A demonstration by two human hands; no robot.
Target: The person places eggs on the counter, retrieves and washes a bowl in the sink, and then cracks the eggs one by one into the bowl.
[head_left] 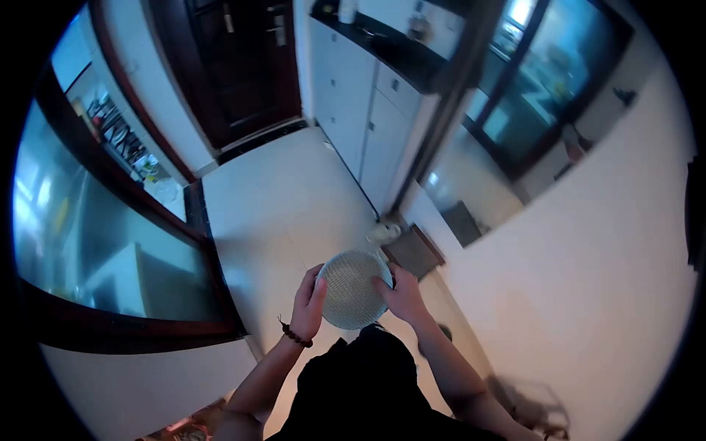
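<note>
A round, shallow, plate-like thing with a fine mesh-like pattern and a pale, shiny rim is held in front of my body. Whether it is glass or woven mesh I cannot tell. My left hand grips its left edge, the thumb lying along the rim and a beaded bracelet on the wrist. On the opposite edge, my right hand is closed with its thumb on the upper face. The fingers of both hands are mostly hidden beneath the thing.
Ahead is a dark wooden door beside white cabinets with a black top. Glass sliding panels stand to my left. A mirror hangs on the right wall. A small whitish object and a grey mat lie on the floor.
</note>
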